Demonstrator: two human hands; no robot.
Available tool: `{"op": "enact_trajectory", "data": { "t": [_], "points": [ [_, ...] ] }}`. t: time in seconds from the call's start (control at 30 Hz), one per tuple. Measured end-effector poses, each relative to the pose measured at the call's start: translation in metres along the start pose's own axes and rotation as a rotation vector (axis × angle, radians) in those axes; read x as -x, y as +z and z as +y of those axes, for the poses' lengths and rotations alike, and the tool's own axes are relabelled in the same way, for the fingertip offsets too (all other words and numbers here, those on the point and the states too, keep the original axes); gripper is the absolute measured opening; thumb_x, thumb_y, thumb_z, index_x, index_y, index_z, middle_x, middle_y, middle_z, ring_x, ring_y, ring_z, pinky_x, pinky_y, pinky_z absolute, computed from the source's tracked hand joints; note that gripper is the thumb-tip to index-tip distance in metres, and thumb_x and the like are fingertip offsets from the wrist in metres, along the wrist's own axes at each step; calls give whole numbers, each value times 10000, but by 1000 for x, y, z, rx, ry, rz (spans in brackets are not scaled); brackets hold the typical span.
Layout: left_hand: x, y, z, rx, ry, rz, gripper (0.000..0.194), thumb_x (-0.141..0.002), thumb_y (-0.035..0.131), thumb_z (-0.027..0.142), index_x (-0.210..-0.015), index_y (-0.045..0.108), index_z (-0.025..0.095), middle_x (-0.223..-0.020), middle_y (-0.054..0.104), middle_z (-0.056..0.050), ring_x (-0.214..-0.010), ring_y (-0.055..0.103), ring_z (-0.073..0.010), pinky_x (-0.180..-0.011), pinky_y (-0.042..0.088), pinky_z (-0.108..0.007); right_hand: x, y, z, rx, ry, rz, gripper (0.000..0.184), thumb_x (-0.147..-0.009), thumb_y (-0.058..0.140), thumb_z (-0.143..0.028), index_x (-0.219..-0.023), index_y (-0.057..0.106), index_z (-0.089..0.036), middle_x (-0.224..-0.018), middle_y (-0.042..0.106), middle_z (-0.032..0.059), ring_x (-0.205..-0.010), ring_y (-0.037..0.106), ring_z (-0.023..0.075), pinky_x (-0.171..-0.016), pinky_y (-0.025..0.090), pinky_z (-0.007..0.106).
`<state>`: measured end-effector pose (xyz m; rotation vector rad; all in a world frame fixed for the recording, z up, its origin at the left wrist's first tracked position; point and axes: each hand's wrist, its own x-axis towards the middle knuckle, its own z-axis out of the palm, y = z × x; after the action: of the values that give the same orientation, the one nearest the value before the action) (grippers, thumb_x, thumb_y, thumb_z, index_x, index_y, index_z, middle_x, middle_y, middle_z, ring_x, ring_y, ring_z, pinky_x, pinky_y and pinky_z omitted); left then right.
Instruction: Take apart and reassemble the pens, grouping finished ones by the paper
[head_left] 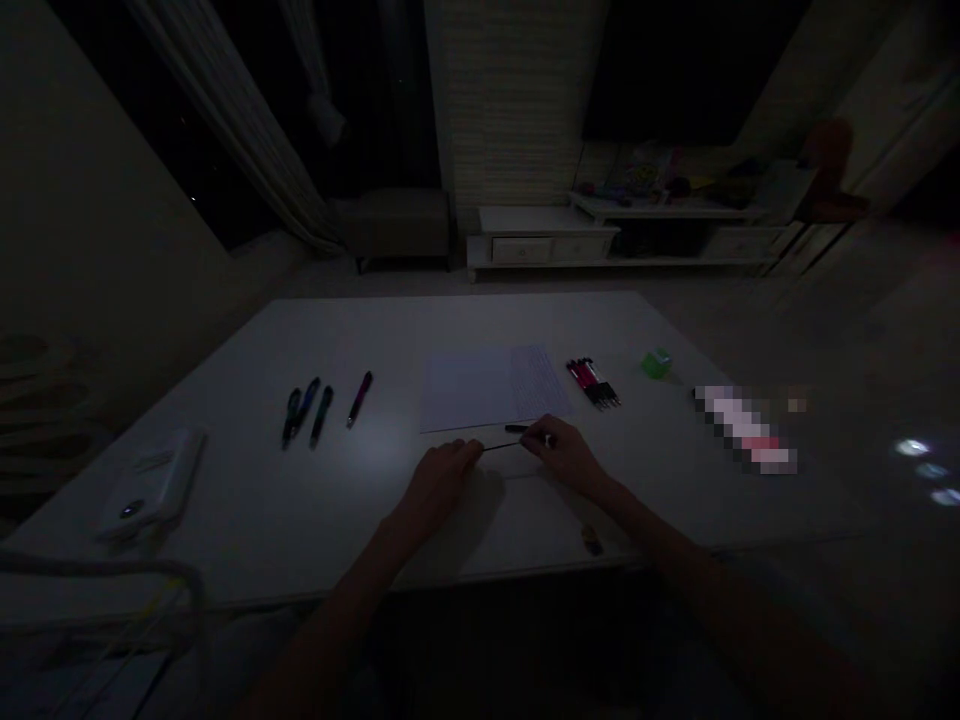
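Tabletop [225, 500]: white and smooth, showing a matt finish and gleaming softly under the light. Paper sheet [469, 388]: thin, matt, looking uncreased. Black plastic pen [516, 429]: smooth, catching a slight gloss. Pens [360, 398]: plastic barrels, shining glossy. Green plastic block [656, 363]: smooth, showing a slight sheen. White-painted cabinet [540, 250]: smooth, looking like wood. Curtain [240, 110]: cloth, hanging matt and showing a woven texture.
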<state>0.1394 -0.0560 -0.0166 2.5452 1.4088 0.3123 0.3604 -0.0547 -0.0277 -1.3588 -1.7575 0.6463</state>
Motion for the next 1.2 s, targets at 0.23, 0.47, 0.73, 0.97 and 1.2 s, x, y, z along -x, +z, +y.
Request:
{"op": "enact_trajectory", "data": {
  "t": [0.23, 0.47, 0.73, 0.97, 1.2],
  "points": [
    [5, -7, -7, -35, -64, 17, 264, -932, 273, 278, -1025, 514, 226, -888, 588, -32, -771, 557, -170, -675, 367, -276, -5, 10, 20, 144, 39, 68, 67, -725, 611, -232, -729, 642, -173, -749, 573, 33, -741, 526, 153, -691, 418, 279],
    [8, 0, 4, -1, -10, -30, 247, -924, 298, 248, -1001, 531, 219, -858, 588, -33, -757, 555, -162, -673, 372, -270, 7, 8, 2, 10, -39, -4, 185, -828, 516, -310, -827, 641, -174, -767, 588, 32, -693, 532, 128, -652, 424, 254],
    [6, 7, 6, 2, 46, -69, 234, -916, 318, 239, -1027, 523, 218, -889, 600, -41, -787, 567, -165, -702, 386, -277, 14, -8, -4, 48, -83, -144, 101, -767, 582, -254, -738, 641, -177, -723, 603, 17, -683, 543, 125, -645, 421, 247],
    [4, 0, -6, 62, -60, -28, 248, -921, 304, 259, -993, 534, 204, -910, 617, -46, -811, 580, -176, -726, 407, -297, 9, -19, 24, 154, 169, -39, 136, -721, 584, -263, -773, 674, -175, -771, 635, 39, -706, 574, 146, -670, 441, 266],
    [3, 19, 7, 122, 62, 51, 331, -895, 341, 150, -1201, 452, 207, -1068, 589, -64, -953, 542, -185, -826, 402, -327, 3, -5, 26, 234, 32, 45, 144, -734, 578, -258, -811, 663, -172, -762, 599, 40, -725, 555, 146, -704, 431, 270]
  ]
}}
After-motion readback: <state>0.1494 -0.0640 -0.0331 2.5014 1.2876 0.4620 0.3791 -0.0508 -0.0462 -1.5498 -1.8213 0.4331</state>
